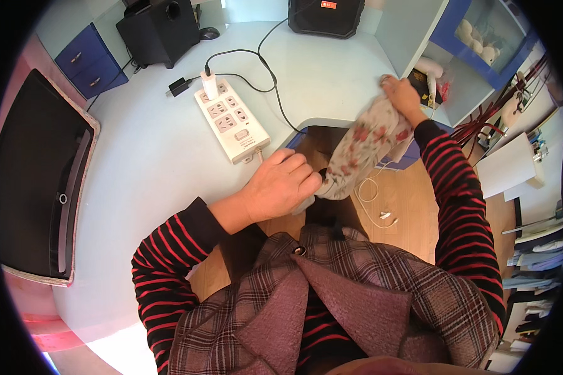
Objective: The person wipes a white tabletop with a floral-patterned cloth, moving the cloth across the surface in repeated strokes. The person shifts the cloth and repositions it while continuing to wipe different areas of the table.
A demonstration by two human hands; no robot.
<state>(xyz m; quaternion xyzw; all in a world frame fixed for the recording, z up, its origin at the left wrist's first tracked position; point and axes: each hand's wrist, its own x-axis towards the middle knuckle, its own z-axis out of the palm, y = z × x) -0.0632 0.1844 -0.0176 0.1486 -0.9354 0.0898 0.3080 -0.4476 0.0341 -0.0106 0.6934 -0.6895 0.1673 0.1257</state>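
Note:
A pale cloth with red flowers and green leaves (356, 147) stretches between my two hands, over the curved front edge of the desk (140, 159). My left hand (286, 185) is closed around its lower end, and a bit of cloth pokes out below the fist. Up and to the right, my right hand (401, 96) grips the other end, close to the desk's cabinet side. Just beyond my left hand lies a white power strip (232, 122). In its far end sits a white charger plug (209, 85) with a black cable (276, 86).
A black adapter (179, 86) lies beside the strip. Farther back are a black speaker (159, 30), a mouse (209, 33) and a black case (326, 18). A monitor (37, 183) stands left. A hair dryer (429, 70) rests on the right shelf; a white cord (368, 199) trails on the floor.

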